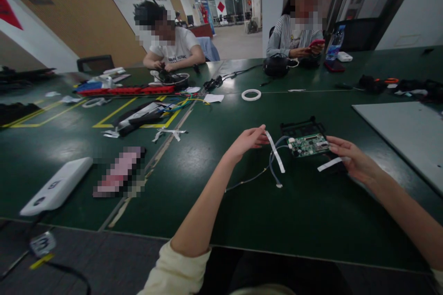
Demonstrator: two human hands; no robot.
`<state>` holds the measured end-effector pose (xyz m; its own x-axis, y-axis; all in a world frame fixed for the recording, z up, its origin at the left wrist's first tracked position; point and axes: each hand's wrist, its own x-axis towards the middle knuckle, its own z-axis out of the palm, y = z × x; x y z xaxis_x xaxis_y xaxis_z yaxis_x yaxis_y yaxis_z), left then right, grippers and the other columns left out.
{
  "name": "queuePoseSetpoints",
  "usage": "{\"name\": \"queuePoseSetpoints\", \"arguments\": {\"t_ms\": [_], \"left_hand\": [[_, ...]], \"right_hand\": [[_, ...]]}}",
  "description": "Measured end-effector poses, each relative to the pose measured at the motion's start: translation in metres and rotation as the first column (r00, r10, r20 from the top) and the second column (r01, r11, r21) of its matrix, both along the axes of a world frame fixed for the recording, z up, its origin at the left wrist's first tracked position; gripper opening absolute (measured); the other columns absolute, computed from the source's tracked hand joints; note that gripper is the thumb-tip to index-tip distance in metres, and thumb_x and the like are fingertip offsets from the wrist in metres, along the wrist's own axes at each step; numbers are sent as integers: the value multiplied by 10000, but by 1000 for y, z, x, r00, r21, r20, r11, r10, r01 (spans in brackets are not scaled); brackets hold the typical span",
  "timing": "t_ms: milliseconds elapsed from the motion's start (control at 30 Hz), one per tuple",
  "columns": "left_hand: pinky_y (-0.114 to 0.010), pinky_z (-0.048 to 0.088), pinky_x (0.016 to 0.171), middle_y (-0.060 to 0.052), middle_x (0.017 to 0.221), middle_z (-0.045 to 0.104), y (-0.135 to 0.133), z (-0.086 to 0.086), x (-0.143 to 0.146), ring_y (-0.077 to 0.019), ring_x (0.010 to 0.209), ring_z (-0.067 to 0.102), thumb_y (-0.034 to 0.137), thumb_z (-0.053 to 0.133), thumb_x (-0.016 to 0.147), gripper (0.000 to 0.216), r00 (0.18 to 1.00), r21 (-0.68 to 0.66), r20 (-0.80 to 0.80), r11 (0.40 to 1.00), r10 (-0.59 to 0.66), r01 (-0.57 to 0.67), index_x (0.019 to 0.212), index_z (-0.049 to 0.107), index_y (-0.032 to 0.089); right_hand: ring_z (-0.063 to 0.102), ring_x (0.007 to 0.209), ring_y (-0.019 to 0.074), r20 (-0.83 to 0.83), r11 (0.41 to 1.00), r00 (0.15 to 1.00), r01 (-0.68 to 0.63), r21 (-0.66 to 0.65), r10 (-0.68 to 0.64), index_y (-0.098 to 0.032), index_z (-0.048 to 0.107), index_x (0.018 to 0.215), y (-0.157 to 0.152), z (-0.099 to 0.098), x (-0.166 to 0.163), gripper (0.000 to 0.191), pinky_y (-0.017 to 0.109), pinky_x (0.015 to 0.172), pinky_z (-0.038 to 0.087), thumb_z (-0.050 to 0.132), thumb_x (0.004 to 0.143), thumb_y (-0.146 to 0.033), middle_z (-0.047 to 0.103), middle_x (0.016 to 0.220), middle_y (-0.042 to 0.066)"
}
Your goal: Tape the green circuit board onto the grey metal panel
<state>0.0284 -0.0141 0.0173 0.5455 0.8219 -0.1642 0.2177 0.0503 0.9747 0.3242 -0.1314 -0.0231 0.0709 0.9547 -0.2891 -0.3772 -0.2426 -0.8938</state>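
My left hand pinches the upper end of a narrow strip of white tape, which hangs slanting down from the fingertips. My right hand grips the right edge of a green circuit board, tilted toward me above the table. Thin grey-blue cables run from the board's left side, one trailing left beneath my left wrist and another ending in a small white connector. Just behind the board is a black plastic frame. Near my right fingers shows a second white strip, beside something dark partly hidden by the hand.
A roll of white tape lies farther back. A grey panel occupies the right side. To the left are a pixelated pink object, a white power bank-like device and a black bundle. Two people sit across the table.
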Motion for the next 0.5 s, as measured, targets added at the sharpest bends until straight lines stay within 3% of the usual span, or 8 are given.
{"name": "queuePoseSetpoints", "arguments": {"t_ms": [100,200,333,500], "left_hand": [[-344,490,815,-128,1021,677,-2,-5,2,-186,873,657,479,561,829,406,996,-188,82,981,-34,49,1062,599,148],[-326,495,817,-123,1011,683,-2,-8,3,-165,859,662,341,634,806,305,985,-275,151,953,-87,127,1041,614,148],[-268,500,771,-100,977,692,2,-11,5,-113,779,661,222,671,773,223,988,-254,141,963,-56,91,980,645,145],[-259,504,742,-98,952,694,3,-13,5,-96,734,654,189,660,779,199,991,-212,136,976,-13,42,970,639,140]], "right_hand": [[662,783,118,-34,999,999,-37,-2,37,-261,649,1077,1,-4,-7,441,175,643,544,748,656,-180,687,1015,9],[661,796,115,-43,999,998,-45,-3,45,-267,641,1096,2,-6,-9,448,171,652,542,748,668,-188,678,1048,11],[662,821,125,-45,999,998,-35,0,35,-286,639,1099,3,-7,-9,459,183,653,547,754,665,-195,675,1059,1],[656,887,147,-39,998,998,-51,23,52,-284,630,1110,4,-9,-10,473,200,663,550,746,665,-173,661,1102,7]]}}
